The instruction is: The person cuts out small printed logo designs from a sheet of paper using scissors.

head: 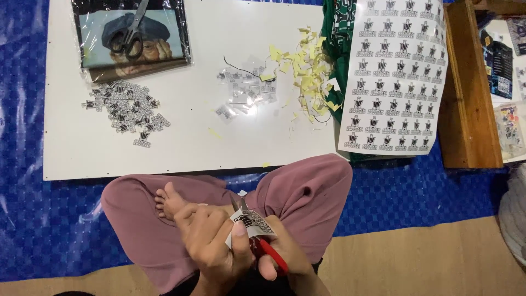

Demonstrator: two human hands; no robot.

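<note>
Left hand (211, 241) fingers pinch a sticker (251, 223); right hand (279, 255) fingers apparently grip red-handled scissors (263, 249).

The left hand (211, 241) hides most of the right hand (279, 257) and the red-handled scissors (268, 253).

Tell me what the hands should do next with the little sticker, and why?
Probably close the red-handled scissors a little further along the sticker's edge. The left hand pinches the small black-and-white sticker, the right hand works the scissors at it, and it does not yet lie with the pile of cut stickers on the white board.
</note>
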